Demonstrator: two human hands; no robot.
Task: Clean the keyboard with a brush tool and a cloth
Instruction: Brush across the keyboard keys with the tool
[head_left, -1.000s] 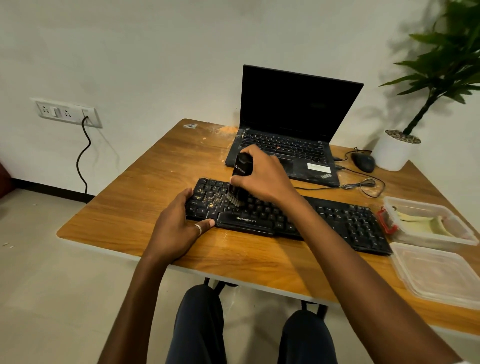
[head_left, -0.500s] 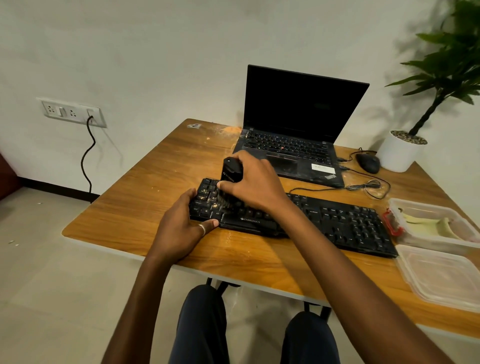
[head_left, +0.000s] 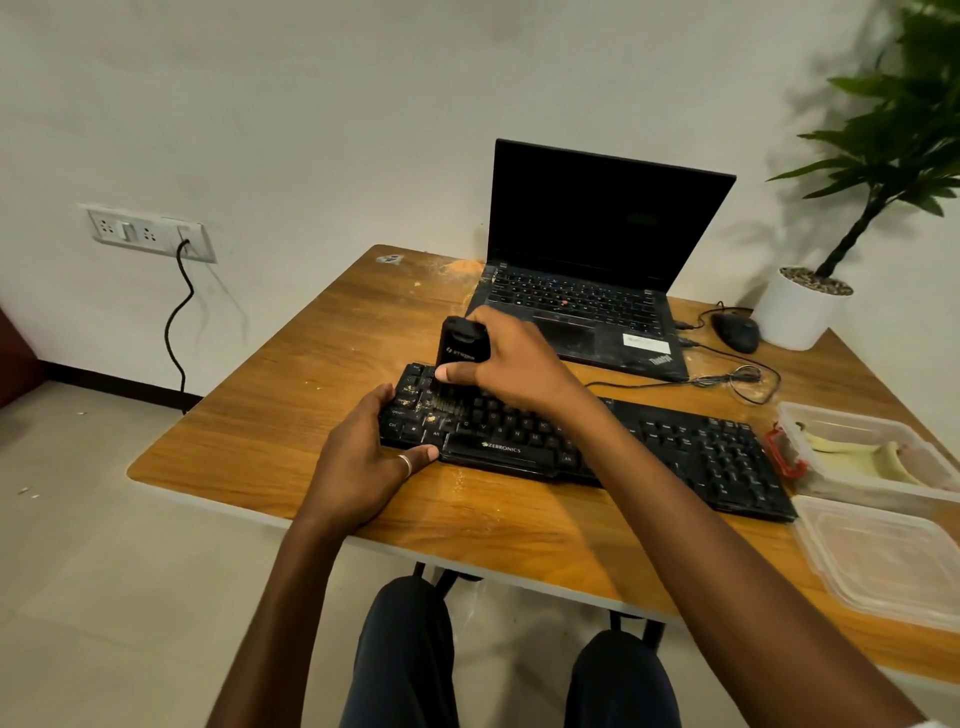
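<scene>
A long black keyboard (head_left: 675, 447) lies across the wooden table (head_left: 291, 415), with yellowish crumbs on its left keys. My right hand (head_left: 514, 364) grips a black brush tool (head_left: 460, 345) upright, its bristles down on the keys near the left end. My left hand (head_left: 363, 457) holds the keyboard's left end, thumb along the front edge and fingers over the side. No cloth is in view.
An open black laptop (head_left: 597, 260) stands behind the keyboard. A mouse (head_left: 735, 332), its coiled cable and a white plant pot (head_left: 797, 312) sit at the back right. A clear plastic box (head_left: 872, 452) and a lid (head_left: 883, 556) lie at the right. Crumbs dot the table's far left.
My right hand has swept the brush leftwards along the keys to the keyboard's left end. My left hand has kept its hold on that end.
</scene>
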